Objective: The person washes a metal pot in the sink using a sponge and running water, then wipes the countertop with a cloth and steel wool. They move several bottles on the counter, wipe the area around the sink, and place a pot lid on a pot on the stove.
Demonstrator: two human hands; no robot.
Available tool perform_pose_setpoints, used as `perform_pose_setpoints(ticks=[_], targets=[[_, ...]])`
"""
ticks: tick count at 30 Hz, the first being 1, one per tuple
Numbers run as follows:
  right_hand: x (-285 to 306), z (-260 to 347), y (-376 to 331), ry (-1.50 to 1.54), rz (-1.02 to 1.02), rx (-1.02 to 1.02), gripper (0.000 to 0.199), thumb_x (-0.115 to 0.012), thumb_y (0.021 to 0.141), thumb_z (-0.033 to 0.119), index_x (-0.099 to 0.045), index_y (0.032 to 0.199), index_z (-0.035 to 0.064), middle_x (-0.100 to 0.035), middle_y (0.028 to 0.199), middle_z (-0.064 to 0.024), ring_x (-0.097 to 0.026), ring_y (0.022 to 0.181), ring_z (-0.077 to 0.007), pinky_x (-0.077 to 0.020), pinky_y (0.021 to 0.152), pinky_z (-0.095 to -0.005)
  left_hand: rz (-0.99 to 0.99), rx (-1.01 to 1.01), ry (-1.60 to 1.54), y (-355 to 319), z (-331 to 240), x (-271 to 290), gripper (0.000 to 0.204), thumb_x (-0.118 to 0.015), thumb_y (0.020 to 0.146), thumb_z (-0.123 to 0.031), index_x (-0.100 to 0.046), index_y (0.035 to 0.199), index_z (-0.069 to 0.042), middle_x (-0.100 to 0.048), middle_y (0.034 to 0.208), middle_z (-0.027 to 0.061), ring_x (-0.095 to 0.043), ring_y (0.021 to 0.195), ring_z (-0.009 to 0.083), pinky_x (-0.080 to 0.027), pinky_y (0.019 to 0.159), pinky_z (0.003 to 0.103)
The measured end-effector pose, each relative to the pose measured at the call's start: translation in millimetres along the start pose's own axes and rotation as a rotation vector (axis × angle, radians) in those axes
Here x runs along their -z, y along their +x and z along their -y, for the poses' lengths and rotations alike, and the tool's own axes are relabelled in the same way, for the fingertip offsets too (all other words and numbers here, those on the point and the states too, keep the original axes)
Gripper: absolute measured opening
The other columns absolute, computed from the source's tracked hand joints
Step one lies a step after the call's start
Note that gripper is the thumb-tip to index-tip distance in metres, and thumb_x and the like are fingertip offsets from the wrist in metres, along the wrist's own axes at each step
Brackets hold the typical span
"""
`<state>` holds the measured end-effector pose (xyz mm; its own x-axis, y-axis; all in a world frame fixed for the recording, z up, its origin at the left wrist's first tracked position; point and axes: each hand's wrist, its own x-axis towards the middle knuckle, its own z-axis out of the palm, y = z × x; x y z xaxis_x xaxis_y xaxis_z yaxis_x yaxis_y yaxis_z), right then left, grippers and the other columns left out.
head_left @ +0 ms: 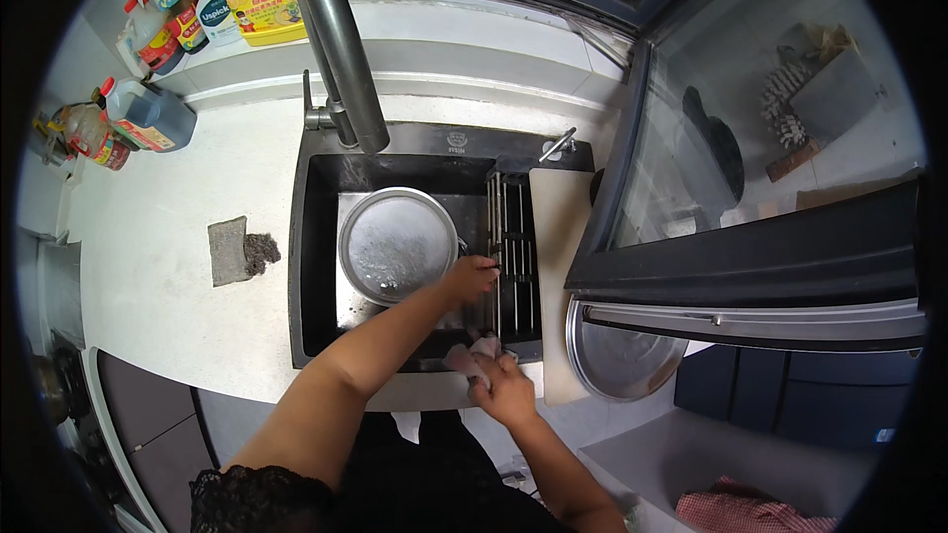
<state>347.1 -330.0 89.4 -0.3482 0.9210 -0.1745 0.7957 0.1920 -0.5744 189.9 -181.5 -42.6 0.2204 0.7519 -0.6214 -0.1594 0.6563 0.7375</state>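
Note:
A round metal pan point(398, 245) with a wet, shiny inside sits in the dark sink point(321, 331). My left hand point(470, 279) reaches across the basin to the right of the pan, its fingers curled at the left rail of a metal roll-up rack point(513, 286). My right hand point(507, 393) is closed on a pale pinkish cloth point(471, 359) at the front edge of the sink, by the rack's near end. Part of the cloth is hidden under the fingers.
A grey faucet point(341, 59) arches over the back of the sink. On the left counter lie a grey cloth pad point(228, 251) and a dark scouring pad point(262, 253). A cutting board point(563, 237), a round metal lid point(627, 355) and an open window frame point(750, 262) stand right.

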Motion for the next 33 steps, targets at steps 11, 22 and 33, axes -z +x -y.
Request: perform_pose_setpoints(ticks=[11, 22, 33], targets=[[-3, -33, -19, 0.033, -0.449, -0.204, 0.033, -0.064, 0.074, 0.015, -0.066, 0.104, 0.0035, -0.057, 0.090, -0.0148, -0.060, 0.071, -0.0308, -0.0524, 0.062, -0.0400, 0.089, 0.076, 0.019, -18, -22, 25, 0.036, -0.062, 0.091, -0.028, -0.059, 0.122, -0.011, -0.064, 0.108, 0.0031, -0.062, 0.092, 0.0153, -0.049, 0.077, 0.034], [-52, -6, -1, -0.188, -0.102, 0.450, 0.034, -0.066, 0.073, 0.016, -0.065, 0.107, 0.0118, -0.057, 0.101, -0.0138, -0.055, 0.090, -0.0350, -0.0452, 0.085, -0.0455, -0.196, 0.047, -0.159, -88, -25, 111, 0.028, -0.060, 0.094, -0.024, -0.060, 0.118, -0.010, -0.065, 0.111, 0.0028, -0.063, 0.099, 0.0153, -0.047, 0.081, 0.029], [-26, 27, 0, -0.069, -0.137, 0.429, 0.034, -0.063, 0.077, 0.011, -0.067, 0.110, 0.0137, -0.057, 0.102, -0.0131, -0.056, 0.088, -0.0325, -0.0491, 0.077, -0.0423, -0.263, 0.013, -0.225, -155, 0, 145, 0.028, -0.059, 0.095, -0.021, -0.059, 0.120, -0.009, -0.065, 0.107, 0.0027, -0.063, 0.094, 0.0139, -0.048, 0.080, 0.029]])
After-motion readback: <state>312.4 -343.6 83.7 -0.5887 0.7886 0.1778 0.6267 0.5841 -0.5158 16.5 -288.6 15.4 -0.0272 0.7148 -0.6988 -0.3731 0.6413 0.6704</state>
